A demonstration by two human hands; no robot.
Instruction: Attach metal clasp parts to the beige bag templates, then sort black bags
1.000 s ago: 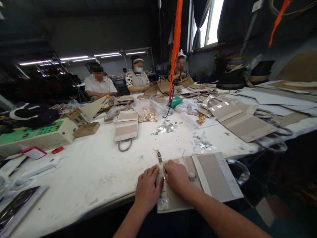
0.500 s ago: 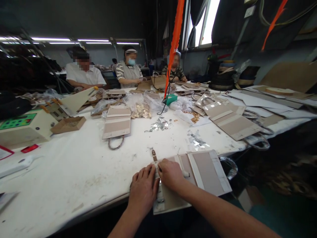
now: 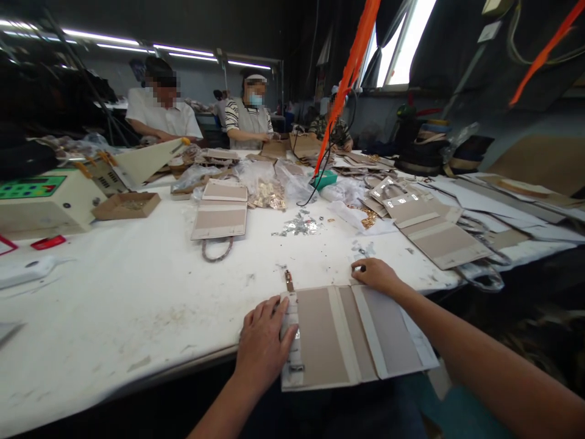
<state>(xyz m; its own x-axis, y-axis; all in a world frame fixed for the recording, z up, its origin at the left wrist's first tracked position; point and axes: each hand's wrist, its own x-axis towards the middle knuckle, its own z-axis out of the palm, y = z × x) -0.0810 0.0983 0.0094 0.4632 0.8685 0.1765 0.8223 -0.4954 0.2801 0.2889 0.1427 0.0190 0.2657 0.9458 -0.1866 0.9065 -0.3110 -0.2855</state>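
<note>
A beige bag panel (image 3: pixel 322 335) with pale strips lies at the table's front edge, its inner side up. My left hand (image 3: pixel 267 335) rests flat over its left edge, fingers stretched out and thumb on the pale strip. A small shiny metal clasp piece (image 3: pixel 289 280) sticks out past the panel's top left corner. Beyond the panel's far edge, my right hand (image 3: pixel 377 275) is closed with curled fingers; what they hold, if anything, I cannot make out. Just past it lie thin silvery metal plates (image 3: pixel 363 248), partly hidden by the hand.
More metal plates (image 3: pixel 301 224) lie mid-table, near bagged gold fittings (image 3: pixel 269 195). Other bag panels with handles rest at left (image 3: pixel 219 219) and right (image 3: pixel 441 235). A machine (image 3: pixel 50 201) and cardboard tray (image 3: pixel 125 206) stand left. Orange strips hang overhead. Several people sit across the table.
My right hand has moved away from the panel's left edge, rightward and farther out, toward the silvery plates. My left hand stays on the panel. The camera view has shifted slightly.
</note>
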